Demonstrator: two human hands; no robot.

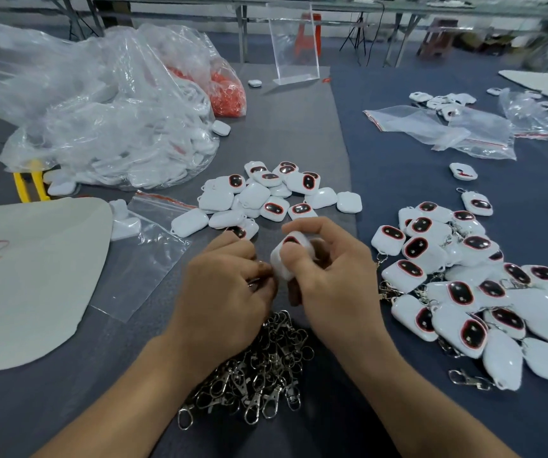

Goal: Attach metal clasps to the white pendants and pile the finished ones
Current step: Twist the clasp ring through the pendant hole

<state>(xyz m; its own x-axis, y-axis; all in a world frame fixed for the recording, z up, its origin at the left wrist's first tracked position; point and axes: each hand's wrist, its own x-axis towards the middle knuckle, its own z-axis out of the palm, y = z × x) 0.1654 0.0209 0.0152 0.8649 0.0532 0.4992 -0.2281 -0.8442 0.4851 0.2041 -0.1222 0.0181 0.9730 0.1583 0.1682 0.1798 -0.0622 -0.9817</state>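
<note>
one white pendant (282,257) in right hand (335,285) — one clasp (253,283) in left hand (223,292)

white pendants (414,249) with black, red-rimmed ovals; silver clasps (259,375); yellow tool (30,183); orange bits in a clear bag (226,90).

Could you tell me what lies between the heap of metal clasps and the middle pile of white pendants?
Head view: both hands; the right hand grips a pendant, the left hand pinches a clasp.
</note>
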